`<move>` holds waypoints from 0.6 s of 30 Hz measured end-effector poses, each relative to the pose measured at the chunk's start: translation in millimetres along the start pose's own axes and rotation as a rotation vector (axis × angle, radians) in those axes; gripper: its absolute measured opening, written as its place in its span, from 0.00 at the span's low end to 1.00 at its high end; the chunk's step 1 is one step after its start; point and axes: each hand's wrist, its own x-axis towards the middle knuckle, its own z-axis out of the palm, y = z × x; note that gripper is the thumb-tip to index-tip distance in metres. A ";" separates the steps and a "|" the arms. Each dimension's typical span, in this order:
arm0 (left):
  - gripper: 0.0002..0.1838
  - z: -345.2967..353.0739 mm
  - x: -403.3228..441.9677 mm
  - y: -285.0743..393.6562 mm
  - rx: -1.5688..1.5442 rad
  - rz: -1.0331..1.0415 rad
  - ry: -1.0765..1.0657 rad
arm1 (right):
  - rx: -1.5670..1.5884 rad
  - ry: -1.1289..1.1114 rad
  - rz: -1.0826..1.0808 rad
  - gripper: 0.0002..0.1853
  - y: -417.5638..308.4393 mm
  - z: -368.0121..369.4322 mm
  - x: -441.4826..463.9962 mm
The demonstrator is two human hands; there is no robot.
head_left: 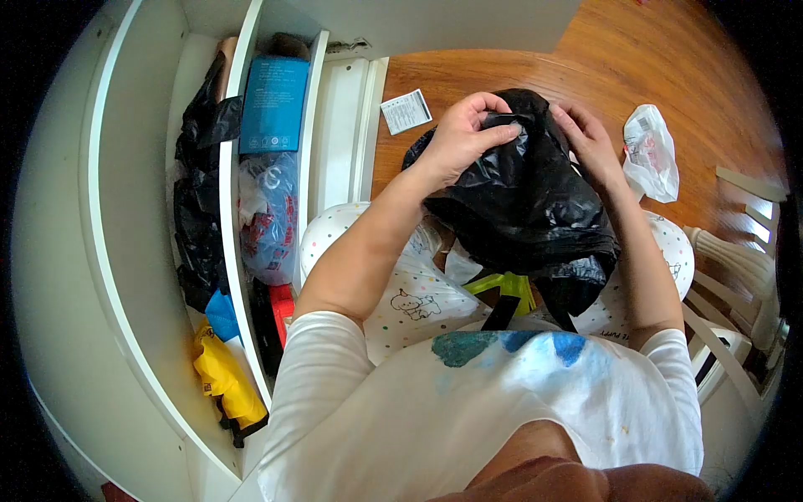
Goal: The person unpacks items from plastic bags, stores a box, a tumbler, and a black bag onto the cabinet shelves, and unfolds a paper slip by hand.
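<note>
A crumpled black plastic bag [535,201] lies across my lap, its folds bunched up. My left hand [468,138] pinches the bag's upper left part between thumb and fingers. On the other side, my right hand [588,142] grips the bag's upper right edge, with its thumb mostly hidden. Below the bag a yellow-green strip [506,289] shows, and clear plastic [431,243] lies partly under it on my dotted white trousers.
Open drawers at left hold a blue box [274,105], a clear bag with red print [269,217], black plastic [199,184] and a yellow bag [224,376]. On the wooden floor lie a printed white packet [406,112] and a white bag [650,155]. A chair [744,251] stands right.
</note>
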 end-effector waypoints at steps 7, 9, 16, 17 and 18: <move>0.16 14.1 -3.7 -23.0 0.124 -0.188 -0.084 | -0.097 0.095 -0.069 0.20 27.5 29.3 -2.8; 0.23 16.5 -4.6 -37.7 0.358 -0.115 -0.062 | -0.022 0.063 -0.081 0.20 34.8 35.0 -3.6; 0.25 18.7 -9.7 -44.9 0.589 -0.008 0.003 | 0.049 0.100 -0.027 0.18 43.7 43.6 -6.7; 0.22 18.0 -9.1 -44.5 0.598 -0.059 -0.008 | 0.102 0.071 0.001 0.18 43.9 42.1 -5.6; 0.20 17.5 -8.8 -44.1 0.606 -0.109 -0.020 | 0.156 0.042 0.029 0.18 43.8 40.9 -4.8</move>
